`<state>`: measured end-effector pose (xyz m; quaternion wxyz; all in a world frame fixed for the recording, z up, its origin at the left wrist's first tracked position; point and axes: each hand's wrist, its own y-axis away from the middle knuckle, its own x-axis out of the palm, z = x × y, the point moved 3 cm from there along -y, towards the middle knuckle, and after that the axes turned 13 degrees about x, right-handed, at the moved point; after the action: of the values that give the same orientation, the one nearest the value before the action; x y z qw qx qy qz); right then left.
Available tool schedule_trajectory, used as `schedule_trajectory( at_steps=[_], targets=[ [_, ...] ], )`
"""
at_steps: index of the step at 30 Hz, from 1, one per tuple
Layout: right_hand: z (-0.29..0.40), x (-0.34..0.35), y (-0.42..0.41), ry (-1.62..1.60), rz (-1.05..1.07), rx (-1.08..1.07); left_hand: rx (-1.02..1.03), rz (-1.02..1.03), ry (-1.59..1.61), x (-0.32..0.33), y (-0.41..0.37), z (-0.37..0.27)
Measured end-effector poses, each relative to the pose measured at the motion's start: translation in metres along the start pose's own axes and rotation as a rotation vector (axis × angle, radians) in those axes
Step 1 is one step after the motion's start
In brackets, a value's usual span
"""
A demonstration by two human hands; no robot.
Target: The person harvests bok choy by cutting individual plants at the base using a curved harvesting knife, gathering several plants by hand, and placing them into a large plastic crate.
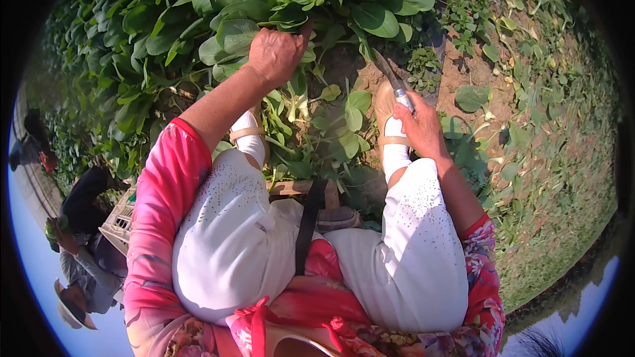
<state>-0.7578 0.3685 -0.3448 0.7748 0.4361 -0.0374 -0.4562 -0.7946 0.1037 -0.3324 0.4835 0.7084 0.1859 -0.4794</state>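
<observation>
My left hand point(278, 54) reaches into the edge of a dense bed of broad-leaved greens that look like bok choy point(238, 34). It is closed around a leafy plant point(292, 12), though leaves hide most of the fingertips. In my right hand point(421, 126) is a knife point(389, 72) with a narrow, slightly curved blade and a shiny metal collar. The blade points up and left, its tip close to a drooping leaf point(364, 47) of the bed. Loose leaves point(354, 109) and a pale-stemmed cut plant point(300, 101) lie on the soil between my feet.
My tan shoes point(384, 101) frame the strip of soil. Beneath me is a wooden stool edge point(292, 187). To the left, a plastic crate point(119, 220) stands near another person point(92, 258) in a hat, who holds greens. Cut leaves point(471, 98) litter the right-hand ground.
</observation>
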Motion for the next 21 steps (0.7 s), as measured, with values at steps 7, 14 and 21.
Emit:
schedule_trajectory(
  at_steps=[7, 14, 21],
  targets=[
    [0.025, 0.042, -0.058, 0.240, -0.182, -0.182, 0.030, -0.181, -0.059, 0.022, 0.023, -0.007],
    [0.027, 0.059, -0.073, -0.103, 0.046, 0.101, 0.031, -0.305, -0.010, 0.040, 0.028, -0.001],
    [0.020, 0.069, -0.082, -0.150, 0.171, 0.226, 0.045, -0.369, -0.016, 0.055, 0.030, 0.002]
  ],
)
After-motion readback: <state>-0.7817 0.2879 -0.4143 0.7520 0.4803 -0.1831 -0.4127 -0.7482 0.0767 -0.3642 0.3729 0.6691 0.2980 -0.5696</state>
